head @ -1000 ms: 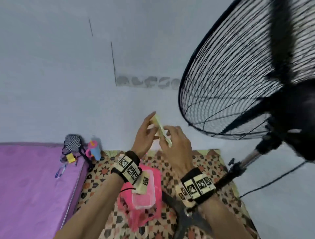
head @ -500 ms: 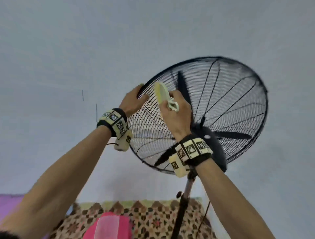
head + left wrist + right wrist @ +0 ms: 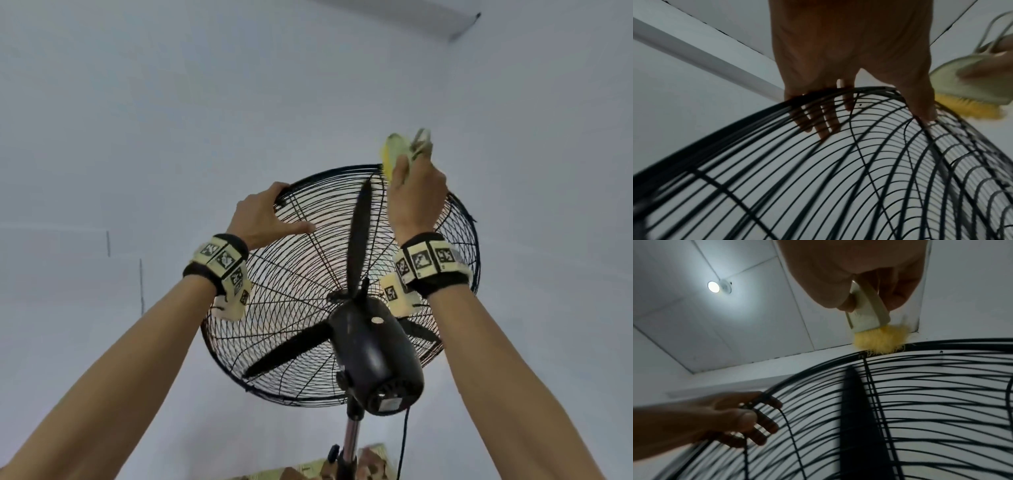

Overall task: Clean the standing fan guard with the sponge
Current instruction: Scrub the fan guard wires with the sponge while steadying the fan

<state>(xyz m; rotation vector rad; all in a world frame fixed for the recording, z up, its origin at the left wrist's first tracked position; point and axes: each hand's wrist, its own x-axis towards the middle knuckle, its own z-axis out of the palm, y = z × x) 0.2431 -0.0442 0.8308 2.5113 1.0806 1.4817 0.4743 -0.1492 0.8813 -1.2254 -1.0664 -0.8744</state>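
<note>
The black wire fan guard (image 3: 294,274) fills the middle of the head view, seen from behind and below, with the blades and the motor housing (image 3: 373,359) inside it. My left hand (image 3: 263,216) grips the guard's upper left rim (image 3: 818,94), fingers curled over the front wires and thumb on the back. My right hand (image 3: 416,192) holds a pale sponge with a yellow scrubbing face (image 3: 394,150) at the top of the rim. In the right wrist view the yellow face (image 3: 879,340) touches the rim (image 3: 941,344); the sponge (image 3: 966,91) also shows in the left wrist view.
A chrome pole (image 3: 349,442) carries the fan, and a black cable (image 3: 404,442) hangs from the motor. A patterned mat (image 3: 342,469) lies at the bottom edge. White wall stands behind. A ceiling lamp (image 3: 714,287) shines overhead.
My view has tilted up. The right hand carried the sponge from the guard's upper left to the top of the rim. The left hand stays on the upper left rim.
</note>
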